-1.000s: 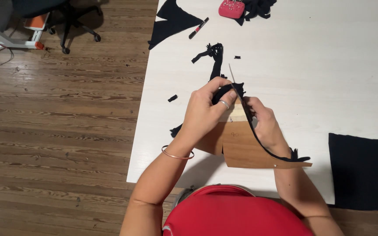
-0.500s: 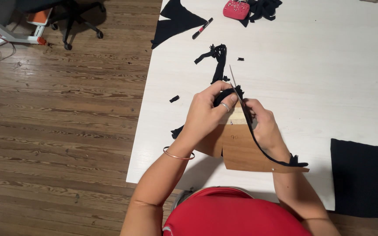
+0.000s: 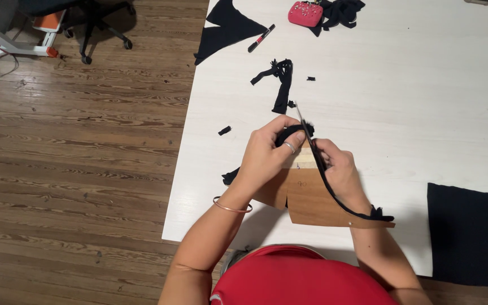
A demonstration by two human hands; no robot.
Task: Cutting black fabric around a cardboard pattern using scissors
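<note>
Left hand: the left hand [image 3: 266,152] is curled over the top edge of the brown cardboard pattern [image 3: 312,200], fingers pinched on a bunch of black fabric [image 3: 289,134]; a thin bangle sits on the wrist.
Right hand: the right hand [image 3: 337,169] is closed around scissors [image 3: 303,121], whose slim blades point up and away from the cardboard pattern.
Fabric strip: a narrow black strip [image 3: 340,200] curves from the hands down along the pattern's right edge, ending at its lower right corner.
Pattern: flat, stiff, brown, lying on the bench right in front of the person.
Bench: white bench [image 3: 413,101], smooth, with black scraps [image 3: 280,79] above the pattern, a marker [image 3: 262,38] and a pink pincushion [image 3: 305,12] farther up.
Room: wooden plank floor [image 3: 74,158] left of the bench.
</note>
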